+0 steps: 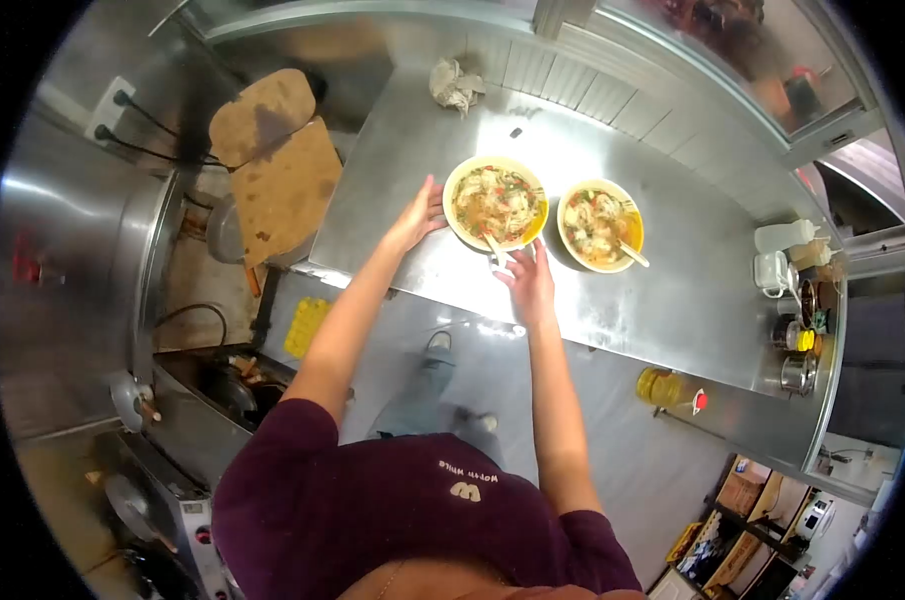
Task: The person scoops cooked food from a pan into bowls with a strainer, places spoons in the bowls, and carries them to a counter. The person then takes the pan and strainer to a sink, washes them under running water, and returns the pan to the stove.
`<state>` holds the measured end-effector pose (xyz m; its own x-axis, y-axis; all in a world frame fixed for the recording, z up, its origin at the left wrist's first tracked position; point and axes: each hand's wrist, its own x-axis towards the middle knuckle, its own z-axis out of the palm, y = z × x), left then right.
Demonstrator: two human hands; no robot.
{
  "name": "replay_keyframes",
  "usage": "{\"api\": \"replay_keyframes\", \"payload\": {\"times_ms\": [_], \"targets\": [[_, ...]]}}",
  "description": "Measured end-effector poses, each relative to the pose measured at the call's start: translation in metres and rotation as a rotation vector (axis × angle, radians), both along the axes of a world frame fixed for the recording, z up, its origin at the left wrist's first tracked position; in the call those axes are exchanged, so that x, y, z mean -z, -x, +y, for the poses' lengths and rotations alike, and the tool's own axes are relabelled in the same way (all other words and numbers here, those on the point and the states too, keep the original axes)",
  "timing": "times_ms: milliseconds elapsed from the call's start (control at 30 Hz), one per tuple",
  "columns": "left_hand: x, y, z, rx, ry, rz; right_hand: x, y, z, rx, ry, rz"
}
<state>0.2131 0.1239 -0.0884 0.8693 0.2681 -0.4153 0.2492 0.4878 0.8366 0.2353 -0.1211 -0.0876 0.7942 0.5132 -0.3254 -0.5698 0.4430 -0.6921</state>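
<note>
On the steel counter stands a pale bowl (470, 165) of soup with noodles, chopped greens and red bits, and a white spoon (494, 246) leans over its near rim. My left hand (418, 213) is at this bowl's left side, fingers stretched out and fingertips by the wall. At the near right side of the same bowl is my right hand (529, 282), its fingers spread close to the rim and the spoon. Whether the fingertips press on the bowl I cannot tell. A second soup bowl (568, 245) with its own spoon (635, 255) sits just to the right.
The steel counter (693, 300) runs along the wall. A crumpled cloth or bag (456, 85) lies at the back. Condiment containers (785, 236) and jars line the right end. Below stands an oil jug (671, 390). Stained cardboard (283, 190) and a stove (188, 520) are at the left.
</note>
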Motion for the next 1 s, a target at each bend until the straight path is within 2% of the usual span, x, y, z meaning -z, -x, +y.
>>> {"api": "replay_keyframes", "payload": {"times_ms": [133,233,267,367,467,600,700,800,900,933,1000], "targets": [[0.015,-0.031,-0.002,0.137,0.108,-0.082,-0.006,-0.018,0.018,-0.006,-0.05,0.023],[0.007,-0.034,-0.01,0.122,0.067,-0.01,0.002,-0.028,0.025,0.032,-0.063,0.048],[-0.013,-0.03,-0.017,0.09,0.037,0.035,-0.003,-0.028,0.027,0.047,-0.06,0.061],[-0.004,-0.03,-0.022,0.051,0.084,-0.104,-0.003,-0.025,0.027,0.071,-0.06,0.086],[-0.003,-0.03,-0.022,0.005,0.199,-0.065,-0.012,-0.023,0.029,0.066,-0.091,0.077],[-0.024,-0.014,-0.021,0.195,0.38,-0.148,-0.023,-0.012,0.023,0.065,-0.141,0.057],[-0.047,-0.001,-0.031,0.162,0.236,-0.133,-0.028,-0.001,0.014,0.038,-0.18,0.005],[-0.063,0.013,-0.039,0.172,0.23,-0.077,-0.039,0.014,0.004,0.033,-0.16,-0.045],[-0.078,0.024,-0.053,0.169,0.173,-0.035,-0.01,0.021,-0.012,-0.015,-0.317,0.095],[-0.077,0.028,-0.057,0.183,0.144,-0.039,-0.019,0.025,-0.019,-0.039,-0.361,0.147],[-0.077,0.033,-0.067,0.209,0.123,-0.028,-0.015,0.03,-0.036,-0.111,-0.372,0.095]]}}
